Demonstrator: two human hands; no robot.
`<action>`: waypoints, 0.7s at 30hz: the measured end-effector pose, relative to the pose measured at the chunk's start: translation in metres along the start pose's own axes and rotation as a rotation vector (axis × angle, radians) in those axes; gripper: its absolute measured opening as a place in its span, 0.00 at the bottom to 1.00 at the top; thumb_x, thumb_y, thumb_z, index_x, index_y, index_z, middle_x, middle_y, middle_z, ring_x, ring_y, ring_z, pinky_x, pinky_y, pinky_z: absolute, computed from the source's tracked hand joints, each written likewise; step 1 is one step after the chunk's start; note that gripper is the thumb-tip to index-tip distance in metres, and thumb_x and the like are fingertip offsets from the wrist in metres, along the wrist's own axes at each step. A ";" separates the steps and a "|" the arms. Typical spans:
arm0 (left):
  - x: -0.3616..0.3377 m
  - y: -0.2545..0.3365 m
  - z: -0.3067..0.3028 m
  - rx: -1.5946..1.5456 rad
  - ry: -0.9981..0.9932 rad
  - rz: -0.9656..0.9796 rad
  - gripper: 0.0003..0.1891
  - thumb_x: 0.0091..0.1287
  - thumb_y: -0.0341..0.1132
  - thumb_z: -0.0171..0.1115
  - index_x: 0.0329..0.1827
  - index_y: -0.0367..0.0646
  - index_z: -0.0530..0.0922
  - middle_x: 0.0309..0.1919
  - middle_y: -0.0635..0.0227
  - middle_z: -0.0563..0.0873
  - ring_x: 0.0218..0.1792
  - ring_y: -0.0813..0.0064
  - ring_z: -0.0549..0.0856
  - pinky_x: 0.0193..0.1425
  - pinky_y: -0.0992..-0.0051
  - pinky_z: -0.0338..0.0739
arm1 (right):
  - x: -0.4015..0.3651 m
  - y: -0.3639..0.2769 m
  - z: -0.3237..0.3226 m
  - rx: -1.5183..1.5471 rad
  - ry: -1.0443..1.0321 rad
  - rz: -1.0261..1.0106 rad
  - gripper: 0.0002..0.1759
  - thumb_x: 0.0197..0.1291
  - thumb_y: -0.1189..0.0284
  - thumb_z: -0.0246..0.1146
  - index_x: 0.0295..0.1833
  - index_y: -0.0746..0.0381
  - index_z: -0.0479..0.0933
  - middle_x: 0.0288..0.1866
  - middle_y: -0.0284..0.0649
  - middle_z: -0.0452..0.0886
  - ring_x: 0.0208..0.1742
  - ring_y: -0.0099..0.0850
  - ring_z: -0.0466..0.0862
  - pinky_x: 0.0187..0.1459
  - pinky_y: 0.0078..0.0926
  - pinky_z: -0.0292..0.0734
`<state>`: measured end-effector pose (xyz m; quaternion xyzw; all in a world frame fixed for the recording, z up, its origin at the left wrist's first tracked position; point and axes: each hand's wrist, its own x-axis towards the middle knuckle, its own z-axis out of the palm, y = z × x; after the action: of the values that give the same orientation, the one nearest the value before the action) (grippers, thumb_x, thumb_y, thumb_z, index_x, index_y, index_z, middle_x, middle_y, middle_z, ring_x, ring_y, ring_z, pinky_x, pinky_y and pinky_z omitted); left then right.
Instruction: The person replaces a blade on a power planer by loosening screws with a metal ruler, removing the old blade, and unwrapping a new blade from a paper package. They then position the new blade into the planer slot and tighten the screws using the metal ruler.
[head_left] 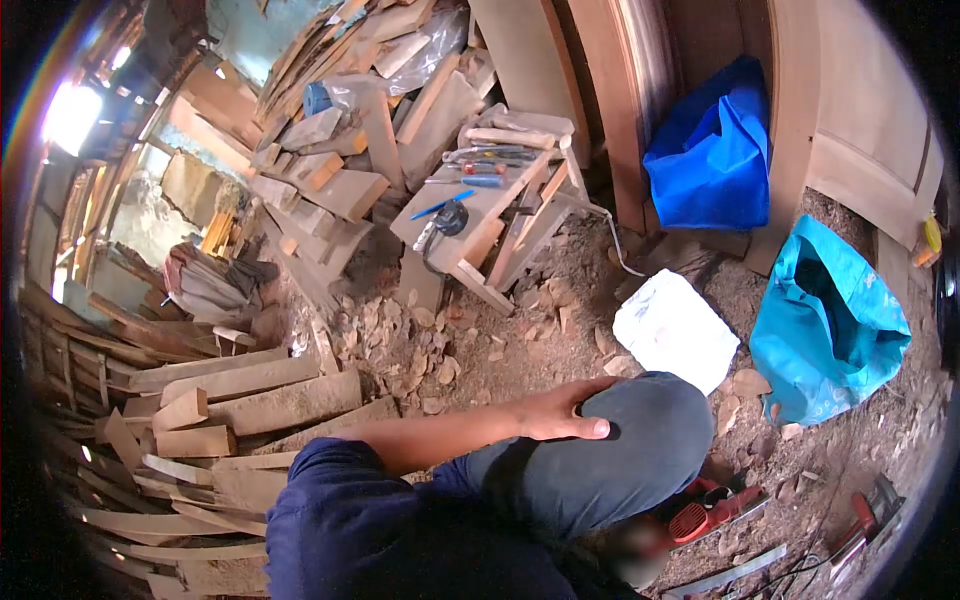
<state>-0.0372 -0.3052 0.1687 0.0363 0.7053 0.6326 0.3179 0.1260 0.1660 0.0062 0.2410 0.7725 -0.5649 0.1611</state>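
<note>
My left hand [565,414] rests on my bent knee [650,430], in grey trousers. Its thumb is spread from the fingers, which curve over the far side of the knee, and nothing is held. My right hand is out of view. Just beyond the knee a white sack or sheet [676,330] lies on the ground. Below the knee is a red power tool [705,517], partly hidden by my leg.
A small wooden bench [420,228] holds chisels, screwdrivers and a blue pencil. Blue [710,160] and turquoise [825,330] bags stand at right, near wooden panels [870,130]. Stacked planks [290,395] fill the left. A metal strip [730,574] lies at lower right.
</note>
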 end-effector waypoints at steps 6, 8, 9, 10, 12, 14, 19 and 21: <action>-0.001 0.043 0.008 0.111 0.004 0.108 0.69 0.53 0.68 0.79 0.87 0.35 0.50 0.80 0.43 0.65 0.81 0.50 0.66 0.85 0.54 0.59 | -0.038 -0.019 -0.004 0.209 -0.082 0.089 0.33 0.84 0.54 0.47 0.77 0.70 0.70 0.74 0.53 0.77 0.75 0.41 0.75 0.76 0.41 0.68; 0.001 0.046 0.010 0.176 0.028 0.199 0.66 0.52 0.58 0.83 0.87 0.37 0.52 0.80 0.47 0.67 0.80 0.53 0.68 0.84 0.56 0.60 | -0.064 -0.021 -0.009 0.317 -0.110 0.121 0.34 0.84 0.53 0.46 0.77 0.71 0.70 0.74 0.53 0.77 0.76 0.42 0.75 0.76 0.41 0.67; 0.002 0.054 0.010 0.247 0.021 0.264 0.63 0.53 0.54 0.84 0.86 0.39 0.54 0.78 0.50 0.70 0.79 0.54 0.70 0.83 0.57 0.62 | -0.083 -0.023 -0.011 0.395 -0.112 0.142 0.34 0.84 0.53 0.46 0.77 0.71 0.70 0.74 0.53 0.77 0.76 0.42 0.75 0.77 0.42 0.67; 0.002 0.059 0.011 0.330 0.037 0.267 0.62 0.53 0.52 0.84 0.86 0.39 0.55 0.79 0.50 0.69 0.79 0.55 0.69 0.83 0.56 0.62 | -0.105 -0.027 -0.007 0.482 -0.117 0.165 0.34 0.84 0.53 0.45 0.77 0.71 0.69 0.75 0.53 0.77 0.77 0.42 0.74 0.77 0.42 0.66; 0.009 0.058 0.020 0.395 0.033 0.351 0.61 0.53 0.46 0.85 0.85 0.35 0.55 0.82 0.48 0.64 0.81 0.54 0.67 0.84 0.55 0.61 | -0.149 -0.031 0.000 0.688 -0.117 0.164 0.35 0.84 0.52 0.45 0.77 0.72 0.69 0.75 0.54 0.76 0.77 0.42 0.74 0.78 0.42 0.66; 0.017 0.064 0.030 0.441 0.052 0.386 0.62 0.53 0.49 0.85 0.85 0.31 0.56 0.82 0.47 0.64 0.80 0.53 0.69 0.83 0.55 0.63 | -0.183 -0.033 0.014 0.906 -0.120 0.098 0.36 0.84 0.52 0.44 0.78 0.72 0.69 0.76 0.54 0.76 0.78 0.42 0.73 0.78 0.43 0.65; 0.016 0.102 0.065 0.690 0.094 0.484 0.51 0.65 0.56 0.78 0.81 0.31 0.65 0.79 0.47 0.71 0.76 0.49 0.72 0.81 0.51 0.65 | -0.216 -0.025 0.031 1.295 -0.144 -0.214 0.37 0.84 0.51 0.43 0.78 0.73 0.68 0.77 0.55 0.75 0.79 0.43 0.72 0.80 0.44 0.63; 0.020 0.103 0.065 0.697 0.079 0.502 0.49 0.64 0.57 0.78 0.78 0.29 0.69 0.76 0.45 0.74 0.74 0.49 0.75 0.79 0.52 0.68 | -0.229 -0.027 0.033 1.391 -0.044 -0.162 0.38 0.83 0.48 0.45 0.79 0.71 0.68 0.77 0.52 0.75 0.78 0.40 0.73 0.80 0.40 0.62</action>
<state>-0.0576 -0.2197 0.2546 0.2877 0.8578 0.4150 0.0954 0.3007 0.0849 0.1366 0.2184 0.2437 -0.9432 -0.0576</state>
